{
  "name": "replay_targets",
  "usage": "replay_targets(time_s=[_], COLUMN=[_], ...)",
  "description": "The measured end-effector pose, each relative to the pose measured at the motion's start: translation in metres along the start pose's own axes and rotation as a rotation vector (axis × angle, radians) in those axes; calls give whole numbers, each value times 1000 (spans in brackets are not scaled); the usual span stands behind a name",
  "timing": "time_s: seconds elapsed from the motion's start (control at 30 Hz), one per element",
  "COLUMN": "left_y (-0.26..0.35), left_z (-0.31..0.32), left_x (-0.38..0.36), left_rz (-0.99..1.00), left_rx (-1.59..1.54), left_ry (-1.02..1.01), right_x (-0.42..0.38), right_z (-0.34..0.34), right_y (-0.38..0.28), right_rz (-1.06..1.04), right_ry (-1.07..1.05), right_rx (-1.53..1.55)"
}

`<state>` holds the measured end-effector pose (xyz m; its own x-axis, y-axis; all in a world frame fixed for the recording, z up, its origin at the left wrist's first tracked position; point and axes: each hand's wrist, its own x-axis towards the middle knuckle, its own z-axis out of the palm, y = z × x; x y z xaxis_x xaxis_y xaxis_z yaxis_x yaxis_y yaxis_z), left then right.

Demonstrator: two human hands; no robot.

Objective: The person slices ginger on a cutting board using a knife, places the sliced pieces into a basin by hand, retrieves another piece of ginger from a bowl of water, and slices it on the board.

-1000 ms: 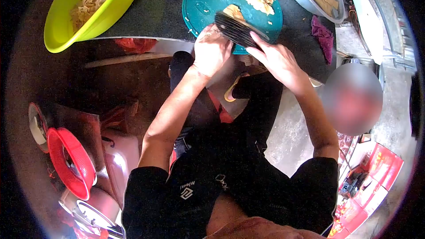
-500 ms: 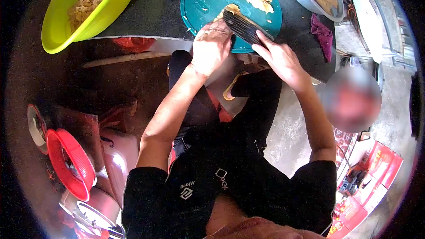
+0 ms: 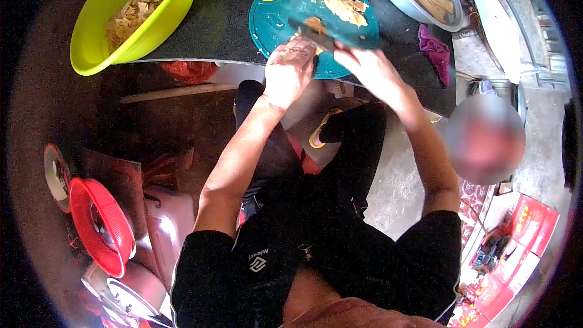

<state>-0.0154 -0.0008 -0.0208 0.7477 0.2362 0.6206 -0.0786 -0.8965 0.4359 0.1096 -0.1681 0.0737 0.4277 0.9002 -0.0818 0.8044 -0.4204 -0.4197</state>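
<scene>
My right hand (image 3: pixel 375 74) is closed round the handle of a dark-bladed kitchen knife (image 3: pixel 313 36), its blade smeared by motion over the cutting board. My left hand (image 3: pixel 290 68) has its fingers curled down at the near side of the round teal cutting board (image 3: pixel 270 27), on a tan, flat food piece that mostly hides under it. Part of that tan food piece (image 3: pixel 315 23) shows just beyond the blade. Farther back on the board lies a larger crinkled tan piece (image 3: pixel 341 5), apart from both hands. Small crumbs dot the board.
At the left, a lime-green basin (image 3: pixel 182 9) holds cut tan bits. A metal bowl (image 3: pixel 450 22) with larger tan sheets stands back right, and a purple cloth (image 3: pixel 433 54) lies at the dark table's right edge. A red basket (image 3: pixel 100 228) is low on the left.
The knife has turned from showing its broad ridged face to a thin, blurred edge-on view, and my right hand has shifted slightly left. My left hand stays about where it was.
</scene>
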Motion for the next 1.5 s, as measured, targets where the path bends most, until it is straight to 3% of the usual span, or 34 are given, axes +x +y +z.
replay_targets(time_s=[0.03, 0.1, 0.37, 0.53, 0.63, 0.77, 0.8, 0.9, 1.1, 1.17, 1.33, 1.43, 1.5], left_y=[0, 3, 0, 3, 1, 2, 3, 1, 4, 2, -2, 2, 1], left_z=[-2, -4, 0, -2, -3, 2, 2, 2, -4, 5, 4, 5, 5], left_x=[-2, 0, 1, 2, 1, 4, 4, 4, 8, 3, 2, 2, 1], left_rz=[-23, 49, 21, 35, 32, 47, 29, 35, 41, 62, 69, 80, 45], left_rx=[7, 63, -35, -46, -46, -17, -24, -44, -11, 45, -10, -20, -43], left_ry=[-57, 28, 66, 99, 72, 139, 147, 113, 88, 91, 58, 156, 115], right_x=[-16, -38, -1, 44, 23, -34, -35, -7, 41, 52, 52, 27, 5], right_z=[-2, -2, 14, 26, 12, 12, 8, 4, 18, 14, 29, 4, -10], right_y=[-16, -33, -27, -29, -33, -4, -7, -19, -25, -34, -8, 9, 15], right_rz=[70, 236, 263, 146, 245, 173, 291, 329, 248, 278, 19, 339, 333], right_ry=[-33, -95, -127, -76, -164, 5, -72, -145, -41, -141, 20, -77, 56], right_rx=[-24, -70, -73, -74, -74, 21, -11, -24, 1, 32, -129, 59, 75])
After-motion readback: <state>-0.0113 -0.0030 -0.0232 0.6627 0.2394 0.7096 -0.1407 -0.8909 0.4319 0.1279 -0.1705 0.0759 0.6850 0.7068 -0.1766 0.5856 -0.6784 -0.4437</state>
